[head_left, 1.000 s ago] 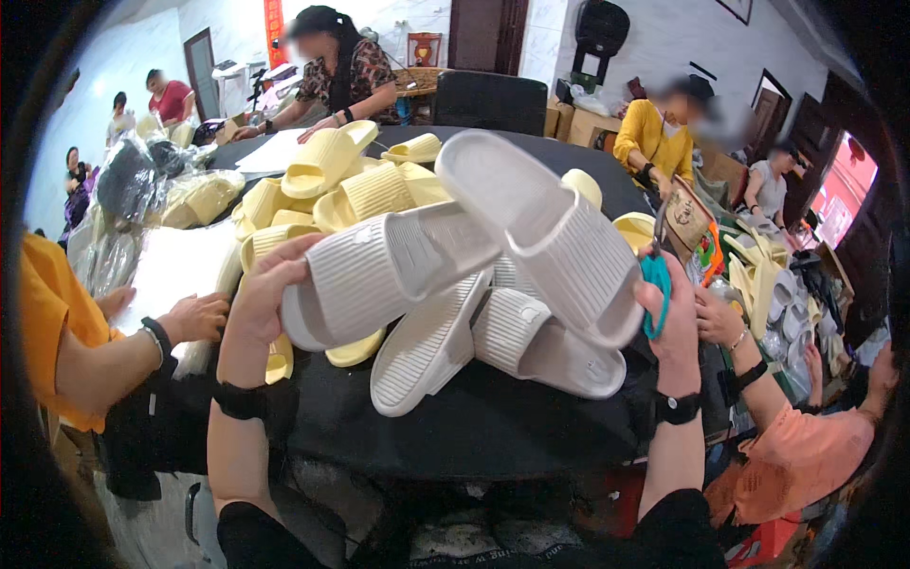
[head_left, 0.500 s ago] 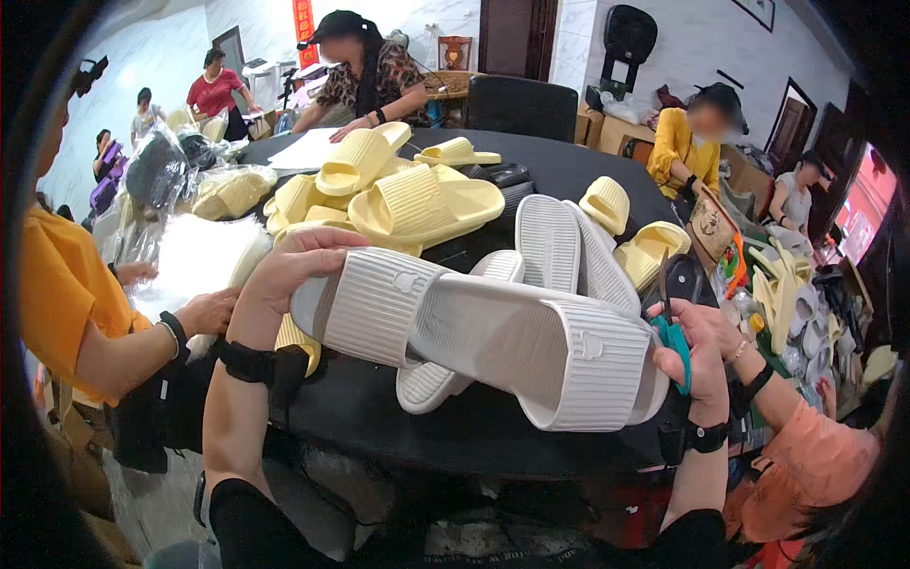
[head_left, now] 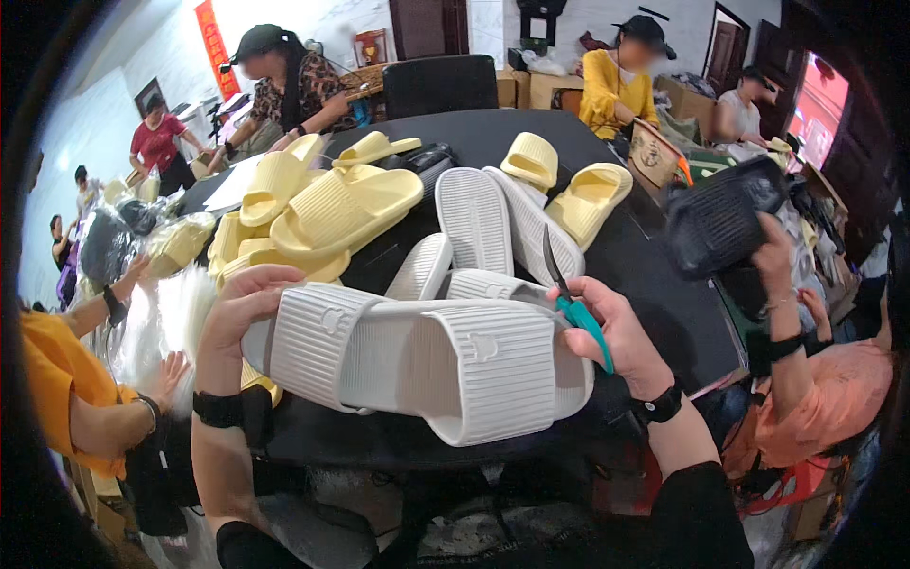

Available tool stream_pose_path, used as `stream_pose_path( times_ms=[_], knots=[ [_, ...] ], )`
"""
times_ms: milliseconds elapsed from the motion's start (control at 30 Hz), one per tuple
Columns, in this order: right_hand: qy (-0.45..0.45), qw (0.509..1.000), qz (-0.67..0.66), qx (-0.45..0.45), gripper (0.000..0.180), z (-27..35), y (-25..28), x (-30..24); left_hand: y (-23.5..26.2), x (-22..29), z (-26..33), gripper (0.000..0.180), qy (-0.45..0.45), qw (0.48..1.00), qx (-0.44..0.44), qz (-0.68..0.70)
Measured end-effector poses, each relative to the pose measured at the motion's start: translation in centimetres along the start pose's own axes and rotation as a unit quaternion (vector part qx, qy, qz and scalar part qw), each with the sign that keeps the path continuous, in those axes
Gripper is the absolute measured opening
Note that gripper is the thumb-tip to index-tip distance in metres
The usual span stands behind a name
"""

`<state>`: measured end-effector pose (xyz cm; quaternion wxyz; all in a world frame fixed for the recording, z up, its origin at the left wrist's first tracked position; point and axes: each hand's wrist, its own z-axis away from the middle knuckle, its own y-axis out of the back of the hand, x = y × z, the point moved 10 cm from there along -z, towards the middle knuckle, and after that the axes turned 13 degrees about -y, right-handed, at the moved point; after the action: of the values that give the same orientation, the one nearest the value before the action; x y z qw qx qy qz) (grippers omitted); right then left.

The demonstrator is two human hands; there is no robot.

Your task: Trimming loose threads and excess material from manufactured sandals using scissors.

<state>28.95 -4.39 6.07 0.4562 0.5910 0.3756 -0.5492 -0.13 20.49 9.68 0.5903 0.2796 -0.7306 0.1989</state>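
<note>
A pair of light grey slide slippers (head_left: 502, 365), nested end to end with ribbed straps facing up, is held in front of me over the table. My left hand (head_left: 248, 313) is closed round the left end, thumb near one strap. Closed too, my right hand (head_left: 611, 327) is at the right end, holding scissors (head_left: 580, 327) with teal handles; their dark blades point up and away. Just beyond the pair, other grey slippers (head_left: 474, 218) lie on the black table, partly hidden by it.
Yellow slippers (head_left: 346, 209) are heaped at the far left of the black table (head_left: 531, 133), with two more (head_left: 590, 201) at the right. Clear plastic bags (head_left: 161, 313) lie at the left by a co-worker in orange. On the right, a co-worker's hand lifts a black slipper (head_left: 725, 218).
The view has swung right, so things sit further left. Both my hands keep hold; the scissor blades now show more clearly. The co-worker at right has raised a black slipper.
</note>
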Motion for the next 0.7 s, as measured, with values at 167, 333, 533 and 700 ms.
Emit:
stream_pose_path(
  times_ms=[167, 333, 533, 700],
  knots=[
    [0.014, 0.996, -0.066, 0.055, 0.061, 0.0, 2.1, 0.3, 2.1, -0.4, -0.3, 0.032, -0.037, 0.997, 0.073, -0.006],
    [0.083, 0.975, -0.142, 0.149, 0.065, -0.1, 8.1, -1.4, 0.7, -0.5, 2.4, 0.040, -0.057, 0.984, 0.119, -0.117],
    [0.076, 0.947, -0.228, 0.212, 0.039, -6.4, 13.5, -2.8, -12.5, -2.5, 6.0, 0.084, -0.058, 0.884, -0.156, -0.437],
    [0.025, 0.974, -0.061, 0.216, 0.042, -9.0, 11.9, -0.7, -12.1, -4.2, 6.2, 0.070, -0.085, 0.849, -0.096, -0.512]
  ],
)
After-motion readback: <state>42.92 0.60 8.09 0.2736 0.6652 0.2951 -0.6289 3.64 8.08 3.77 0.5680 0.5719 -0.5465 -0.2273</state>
